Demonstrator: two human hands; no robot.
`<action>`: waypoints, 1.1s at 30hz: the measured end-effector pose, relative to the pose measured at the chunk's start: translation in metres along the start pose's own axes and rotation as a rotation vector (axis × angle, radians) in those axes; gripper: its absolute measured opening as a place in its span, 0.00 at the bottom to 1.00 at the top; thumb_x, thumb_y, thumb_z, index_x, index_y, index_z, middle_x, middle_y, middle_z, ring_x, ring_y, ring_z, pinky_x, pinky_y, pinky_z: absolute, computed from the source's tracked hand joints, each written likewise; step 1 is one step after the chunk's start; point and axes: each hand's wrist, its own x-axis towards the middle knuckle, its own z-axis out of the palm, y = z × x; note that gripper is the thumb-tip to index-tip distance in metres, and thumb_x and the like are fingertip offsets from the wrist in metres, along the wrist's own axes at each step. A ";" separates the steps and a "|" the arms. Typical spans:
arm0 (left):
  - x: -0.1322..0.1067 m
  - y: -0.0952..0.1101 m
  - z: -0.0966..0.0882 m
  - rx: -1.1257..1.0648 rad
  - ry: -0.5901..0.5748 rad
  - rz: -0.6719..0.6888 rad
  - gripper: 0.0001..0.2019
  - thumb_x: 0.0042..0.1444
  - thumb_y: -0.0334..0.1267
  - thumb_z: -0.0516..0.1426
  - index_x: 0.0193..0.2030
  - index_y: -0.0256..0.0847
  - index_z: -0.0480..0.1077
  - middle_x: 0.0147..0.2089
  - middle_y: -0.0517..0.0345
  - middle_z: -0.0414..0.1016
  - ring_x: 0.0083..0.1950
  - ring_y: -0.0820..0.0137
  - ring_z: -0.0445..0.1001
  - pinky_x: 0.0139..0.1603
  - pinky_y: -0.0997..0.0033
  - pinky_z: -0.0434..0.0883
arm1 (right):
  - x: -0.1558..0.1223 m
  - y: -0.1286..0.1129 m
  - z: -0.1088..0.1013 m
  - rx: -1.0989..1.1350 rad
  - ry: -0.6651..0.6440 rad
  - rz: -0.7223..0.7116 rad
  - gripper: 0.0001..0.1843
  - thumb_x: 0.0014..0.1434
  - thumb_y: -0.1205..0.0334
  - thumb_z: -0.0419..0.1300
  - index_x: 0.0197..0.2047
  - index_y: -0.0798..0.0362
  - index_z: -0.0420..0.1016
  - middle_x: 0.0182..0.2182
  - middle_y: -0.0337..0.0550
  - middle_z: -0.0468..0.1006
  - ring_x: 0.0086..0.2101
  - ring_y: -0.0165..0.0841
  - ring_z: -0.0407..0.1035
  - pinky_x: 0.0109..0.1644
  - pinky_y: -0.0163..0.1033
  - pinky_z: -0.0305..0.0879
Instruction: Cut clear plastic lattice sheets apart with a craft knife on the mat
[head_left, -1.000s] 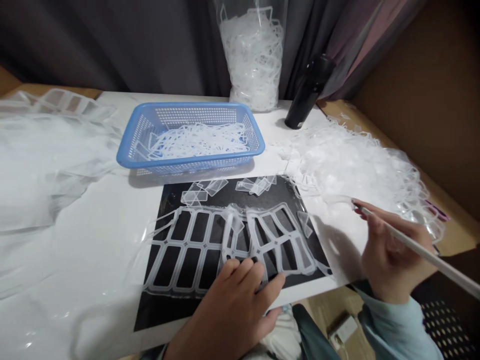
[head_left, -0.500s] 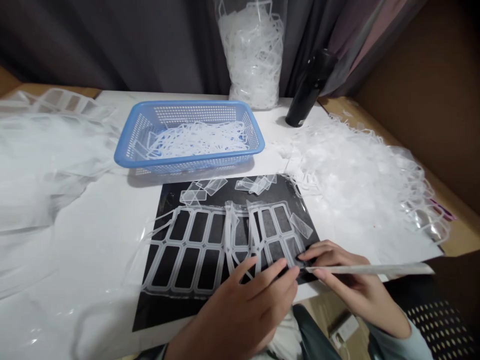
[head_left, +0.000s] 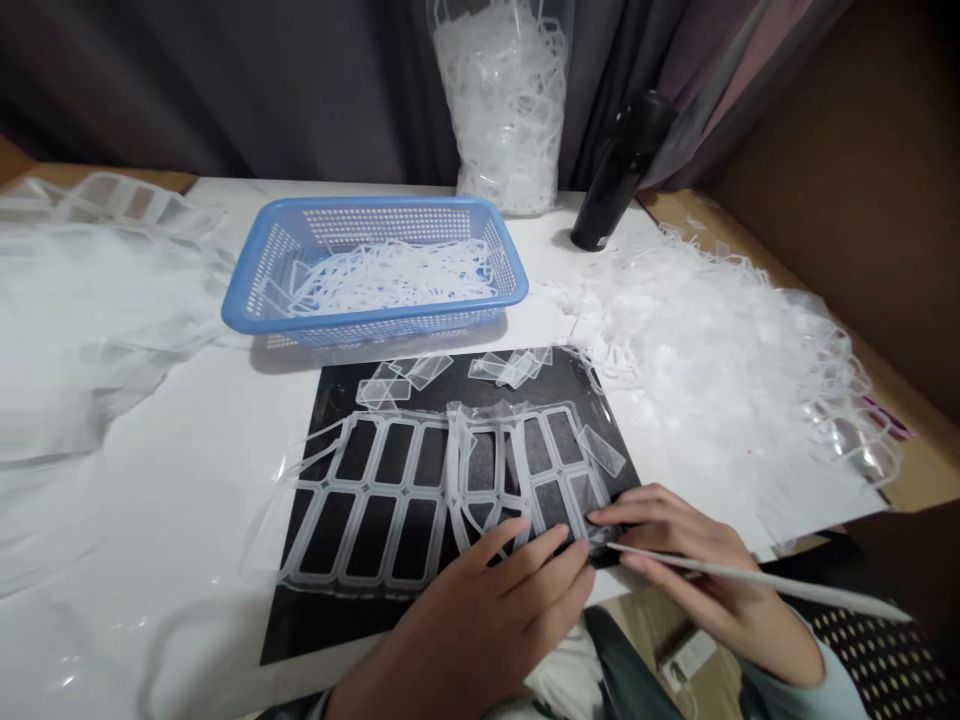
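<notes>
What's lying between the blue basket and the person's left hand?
Between the blue basket and left hand, the head view shows a black mat bearing clear plastic lattice and loose rectangular pieces.

Nothing readable here, honestly. The black bottle up past the right hand has a few small pale marks, way too tiny to make out, and the little card on the floor just below that hand's white stylus is too blurry to read.
</notes>
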 end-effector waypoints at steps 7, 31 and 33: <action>-0.001 -0.001 0.002 -0.027 0.050 0.006 0.19 0.73 0.33 0.44 0.63 0.45 0.69 0.64 0.67 0.70 0.66 0.69 0.60 0.63 0.60 0.56 | -0.003 0.002 0.002 -0.134 -0.013 -0.134 0.07 0.67 0.70 0.61 0.47 0.52 0.75 0.50 0.52 0.81 0.47 0.38 0.74 0.50 0.44 0.76; 0.001 -0.001 -0.006 -0.064 0.001 -0.058 0.21 0.74 0.31 0.42 0.62 0.48 0.70 0.62 0.72 0.72 0.55 0.74 0.65 0.49 0.63 0.61 | 0.012 -0.003 -0.010 -0.415 0.979 0.126 0.09 0.65 0.69 0.61 0.46 0.52 0.82 0.40 0.47 0.83 0.38 0.43 0.78 0.43 0.50 0.74; 0.001 -0.001 -0.007 -0.057 -0.007 -0.048 0.21 0.74 0.31 0.42 0.62 0.48 0.70 0.62 0.72 0.72 0.56 0.74 0.65 0.50 0.62 0.62 | 0.013 -0.001 -0.011 -0.419 1.021 0.123 0.09 0.64 0.69 0.62 0.46 0.52 0.81 0.40 0.47 0.83 0.39 0.44 0.78 0.44 0.51 0.74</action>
